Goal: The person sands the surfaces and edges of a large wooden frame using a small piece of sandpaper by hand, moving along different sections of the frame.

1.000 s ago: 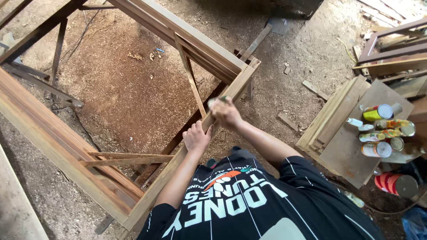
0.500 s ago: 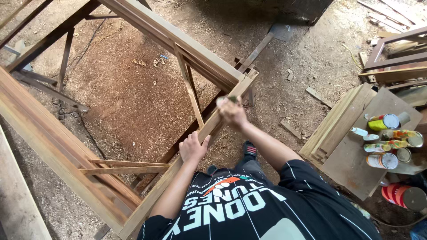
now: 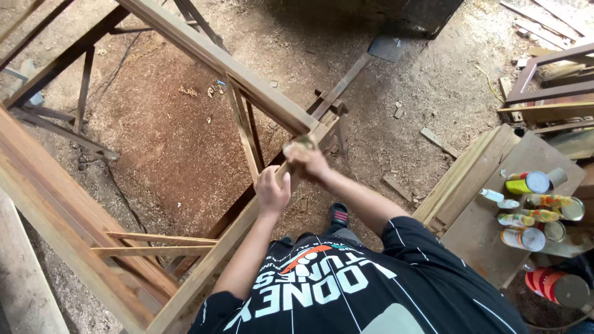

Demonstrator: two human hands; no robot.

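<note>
A large wooden frame [image 3: 204, 52] lies flat on dark trestles in front of me. My left hand [image 3: 272, 189] wraps around its near rail [image 3: 210, 263]. A short way further along that rail, by the far corner joint [image 3: 328, 127], my right hand [image 3: 307, 162] is closed on a small pale, blurred pad [image 3: 297, 144] and presses it onto the wood. A thin upright slat [image 3: 244, 133] crosses the frame just left of both hands.
Several cans and bottles [image 3: 532, 204] stand on a low wooden board [image 3: 476, 229] at the right, with a red-lidded tin [image 3: 560, 287] below them. Offcuts and more frames [image 3: 544, 93] lie on the sawdust floor. My shoe [image 3: 338, 214] shows under the rail.
My right hand has slid along the rail toward the far corner joint with the pad. My left hand keeps its grip on the rail. The view has shifted a little.
</note>
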